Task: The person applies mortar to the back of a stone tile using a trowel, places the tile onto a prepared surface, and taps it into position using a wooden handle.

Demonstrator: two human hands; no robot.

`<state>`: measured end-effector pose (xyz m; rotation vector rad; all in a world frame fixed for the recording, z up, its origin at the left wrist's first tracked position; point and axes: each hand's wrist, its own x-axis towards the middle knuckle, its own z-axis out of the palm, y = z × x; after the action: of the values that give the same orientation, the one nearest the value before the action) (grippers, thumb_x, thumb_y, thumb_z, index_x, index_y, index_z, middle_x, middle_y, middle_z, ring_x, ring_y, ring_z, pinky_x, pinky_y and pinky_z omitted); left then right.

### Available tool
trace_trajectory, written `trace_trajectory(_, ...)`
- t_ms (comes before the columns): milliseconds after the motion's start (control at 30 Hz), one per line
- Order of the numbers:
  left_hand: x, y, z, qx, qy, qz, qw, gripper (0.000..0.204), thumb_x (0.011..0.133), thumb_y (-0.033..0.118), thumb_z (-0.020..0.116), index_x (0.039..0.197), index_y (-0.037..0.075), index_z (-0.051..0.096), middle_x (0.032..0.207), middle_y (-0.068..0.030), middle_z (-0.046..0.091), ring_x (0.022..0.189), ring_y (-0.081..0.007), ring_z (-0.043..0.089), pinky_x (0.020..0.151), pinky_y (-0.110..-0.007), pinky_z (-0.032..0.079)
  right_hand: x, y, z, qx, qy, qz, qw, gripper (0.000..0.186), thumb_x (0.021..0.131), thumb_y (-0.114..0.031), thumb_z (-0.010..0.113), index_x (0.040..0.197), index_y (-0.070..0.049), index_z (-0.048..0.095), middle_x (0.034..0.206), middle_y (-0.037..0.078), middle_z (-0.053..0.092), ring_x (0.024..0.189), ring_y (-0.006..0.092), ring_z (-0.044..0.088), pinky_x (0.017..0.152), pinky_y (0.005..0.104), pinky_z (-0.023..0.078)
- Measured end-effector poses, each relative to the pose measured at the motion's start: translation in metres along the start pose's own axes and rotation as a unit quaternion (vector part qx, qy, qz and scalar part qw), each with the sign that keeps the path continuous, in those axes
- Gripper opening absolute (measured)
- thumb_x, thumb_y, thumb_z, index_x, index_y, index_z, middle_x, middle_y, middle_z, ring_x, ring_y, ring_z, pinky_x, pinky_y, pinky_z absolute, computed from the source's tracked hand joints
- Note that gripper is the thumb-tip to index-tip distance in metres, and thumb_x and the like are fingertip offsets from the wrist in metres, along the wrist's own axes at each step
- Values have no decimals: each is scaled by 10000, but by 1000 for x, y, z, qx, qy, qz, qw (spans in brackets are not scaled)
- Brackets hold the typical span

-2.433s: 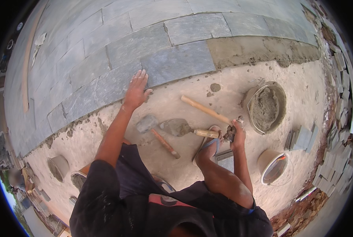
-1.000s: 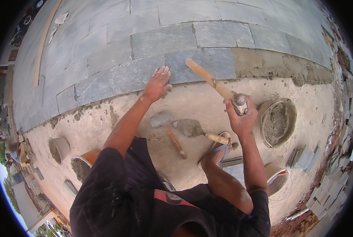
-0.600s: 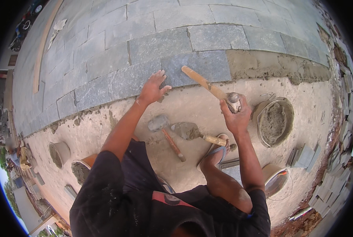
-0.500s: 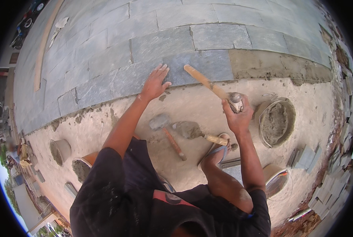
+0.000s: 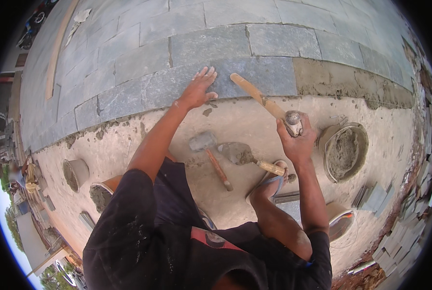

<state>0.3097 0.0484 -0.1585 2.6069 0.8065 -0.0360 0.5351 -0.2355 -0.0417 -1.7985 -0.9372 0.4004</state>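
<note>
My left hand (image 5: 200, 90) lies flat with its fingers apart on the grey stone tiles, near the joint beside a bluish-grey tile (image 5: 269, 77). My right hand (image 5: 299, 140) is closed around the head end of a hammer (image 5: 258, 96). Its wooden handle points up and left, with the tip over the bluish-grey tile; whether it touches cannot be told. Between my arms, a mallet (image 5: 203, 141) with a grey head and reddish handle lies on the ground. Beside it rests a mortar-covered trowel (image 5: 236, 152) with a wooden handle.
Bare mortar (image 5: 337, 77) continues the row right of the bluish-grey tile, along a taut string. A mortar bucket (image 5: 363, 150) stands at my right, a bucket (image 5: 82, 169) at far left. Stacked tiles (image 5: 373, 198) and a wooden plank (image 5: 61, 48) lie farther out.
The view has shifted slightly, moving the scene to the right in the picture. My left hand stays on the tiles, and the hammer handle's tip has moved a little left over the tile.
</note>
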Motion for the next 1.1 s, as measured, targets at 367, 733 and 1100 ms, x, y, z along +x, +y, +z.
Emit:
trace_trajectory(367,2,-5,3,7,13,11,1000,850,864,404,735,1547,71,355,1648,-124,261,1542,-324,156,1255,-484,182,13,-10,6,-25,15,-52,998,331,820,-193,828,1043,-28,647,762,92,696,662,123,656,626,301,542)
trace_trajectory(733,0,2,-1,-1,4,-4,1000,844,853,334,760,1544,62,359,1653,-127,243,1547,-317,136,1262,-481,168,13,-8,24,-17,16,-105,994,327,815,-212,823,1021,-29,647,751,114,696,659,179,691,613,337,540)
trace_trajectory(1100,17,33,0,97,37,-10,995,1128,769,722,678,1532,-29,323,1622,-229,246,1538,-370,138,1254,-525,144,18,-1,3,-1,36,-13,999,347,818,-204,828,1052,-17,653,781,91,714,662,137,671,611,313,540)
